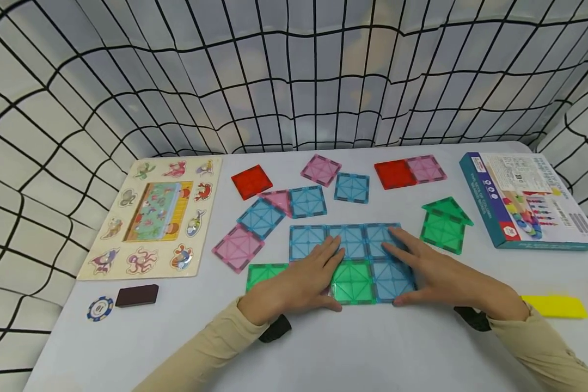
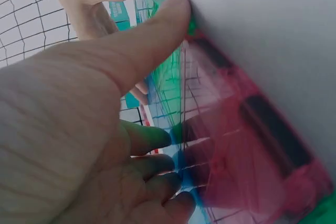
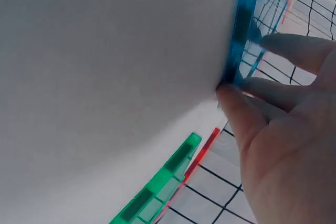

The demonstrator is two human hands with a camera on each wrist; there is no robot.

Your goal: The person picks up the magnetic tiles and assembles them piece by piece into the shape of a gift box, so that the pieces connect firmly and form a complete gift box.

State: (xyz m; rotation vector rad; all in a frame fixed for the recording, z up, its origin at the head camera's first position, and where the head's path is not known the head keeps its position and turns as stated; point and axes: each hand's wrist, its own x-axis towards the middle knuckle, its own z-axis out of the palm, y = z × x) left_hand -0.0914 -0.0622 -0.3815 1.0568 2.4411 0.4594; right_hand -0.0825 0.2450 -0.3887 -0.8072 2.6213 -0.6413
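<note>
Hands [image 1: 299, 283] press tile grid [image 1: 353, 283] flat, bare table [image 1: 372, 354] edge below.

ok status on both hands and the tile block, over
Left hand and right hand flat, pressing the tile block. Block lies flat on the table. Nothing in the way.

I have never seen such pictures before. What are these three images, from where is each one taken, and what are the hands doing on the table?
A person works with bare hands; there is no machine. The large picture comes from a camera on the head, the two close ones from cameras on each wrist. On the white table lie coloured square tiles, a wooden animal puzzle and a toy box. The left hand and right hand rest flat on a joined group of blue tiles and a green tile, thumbs at its near edge.
</note>
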